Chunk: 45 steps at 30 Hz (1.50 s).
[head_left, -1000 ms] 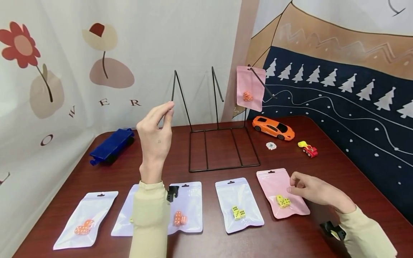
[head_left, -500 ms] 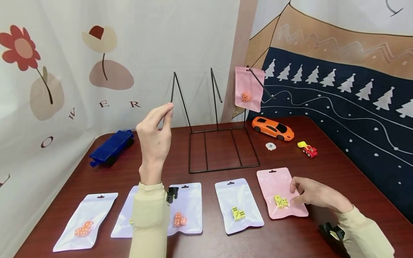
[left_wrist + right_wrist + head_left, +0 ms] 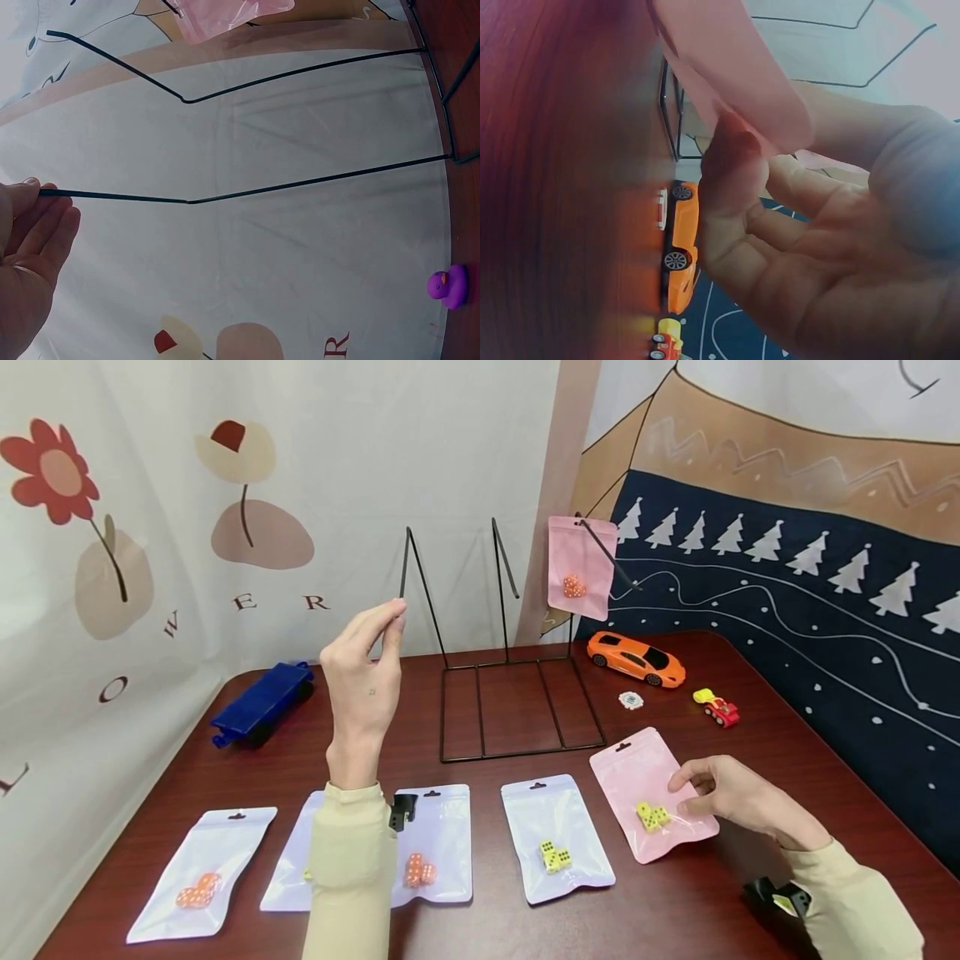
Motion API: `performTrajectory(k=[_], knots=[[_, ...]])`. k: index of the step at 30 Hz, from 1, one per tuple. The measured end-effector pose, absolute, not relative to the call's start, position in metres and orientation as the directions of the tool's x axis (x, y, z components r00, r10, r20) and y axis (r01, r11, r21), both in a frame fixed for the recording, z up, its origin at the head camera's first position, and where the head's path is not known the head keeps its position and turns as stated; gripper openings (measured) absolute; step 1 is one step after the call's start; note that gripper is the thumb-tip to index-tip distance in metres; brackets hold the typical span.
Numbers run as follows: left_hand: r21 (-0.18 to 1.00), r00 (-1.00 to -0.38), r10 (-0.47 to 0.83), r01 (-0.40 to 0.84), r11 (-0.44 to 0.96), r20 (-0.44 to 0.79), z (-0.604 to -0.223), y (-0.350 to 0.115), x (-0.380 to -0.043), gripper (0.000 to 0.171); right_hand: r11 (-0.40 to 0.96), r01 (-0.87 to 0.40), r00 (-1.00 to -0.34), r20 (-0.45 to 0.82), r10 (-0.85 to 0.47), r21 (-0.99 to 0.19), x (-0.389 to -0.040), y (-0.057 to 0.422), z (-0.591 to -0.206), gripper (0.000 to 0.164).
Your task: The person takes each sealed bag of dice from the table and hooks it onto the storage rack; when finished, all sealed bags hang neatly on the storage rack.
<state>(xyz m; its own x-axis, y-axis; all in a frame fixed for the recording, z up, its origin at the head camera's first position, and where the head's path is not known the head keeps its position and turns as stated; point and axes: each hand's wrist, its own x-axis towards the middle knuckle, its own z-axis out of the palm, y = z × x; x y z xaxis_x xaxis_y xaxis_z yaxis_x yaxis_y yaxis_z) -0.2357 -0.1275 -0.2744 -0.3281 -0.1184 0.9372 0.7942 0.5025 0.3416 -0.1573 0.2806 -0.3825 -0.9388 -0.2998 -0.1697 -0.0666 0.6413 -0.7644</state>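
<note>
My left hand (image 3: 365, 685) pinches the free end of the leftmost prong of a black wire rack (image 3: 522, 753); thumb and fingers meet at its tip in the left wrist view. A pink zip bag (image 3: 626, 777) with yellow dice (image 3: 652, 817) is pinched along its right side by my right hand (image 3: 738, 797). In the right wrist view the bag (image 3: 731, 60) stands tilted off the table, its lower edge between thumb and fingers. Another pink bag (image 3: 581, 547) with orange dice hangs on the rack's right prong. The middle prong (image 3: 500, 585) carries nothing.
White bags (image 3: 557, 818) (image 3: 213, 843) and purplish bags (image 3: 442, 810) with dice lie along the front, one partly behind my left sleeve. An orange toy car (image 3: 636, 658), poker chip (image 3: 631, 700), small red toy truck (image 3: 720, 708), blue toy trailer (image 3: 262, 703) and purple rubber duck (image 3: 448, 286) stand about.
My right hand has closed on the pink bag's right side and lifted it, its top tilting and moving back. My left hand stays at the prong tip.
</note>
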Motion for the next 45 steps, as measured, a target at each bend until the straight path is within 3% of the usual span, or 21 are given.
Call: performTrajectory(k=[16,24,45], knots=[[0.347,-0.336,-0.117,0.793,0.5,0.935,-0.275,-0.127,-0.235,0.016,0.575,-0.076,-0.984,-0.031,-0.173,-0.815,-0.156,0.283,-0.371,0.025],[0.345,-0.33,-0.122,0.792,0.504,0.936,-0.276,-0.128,-0.236,0.016,0.573,-0.069,-0.998,0.053,-0.045,-0.817,-0.153,0.282,-0.365,0.037],[0.374,-0.36,-0.128,0.786,0.492,0.924,-0.275,-0.128,-0.234,0.016,0.45,-0.336,-0.917,0.397,0.046,-0.828,-0.157,0.27,-0.354,0.024]])
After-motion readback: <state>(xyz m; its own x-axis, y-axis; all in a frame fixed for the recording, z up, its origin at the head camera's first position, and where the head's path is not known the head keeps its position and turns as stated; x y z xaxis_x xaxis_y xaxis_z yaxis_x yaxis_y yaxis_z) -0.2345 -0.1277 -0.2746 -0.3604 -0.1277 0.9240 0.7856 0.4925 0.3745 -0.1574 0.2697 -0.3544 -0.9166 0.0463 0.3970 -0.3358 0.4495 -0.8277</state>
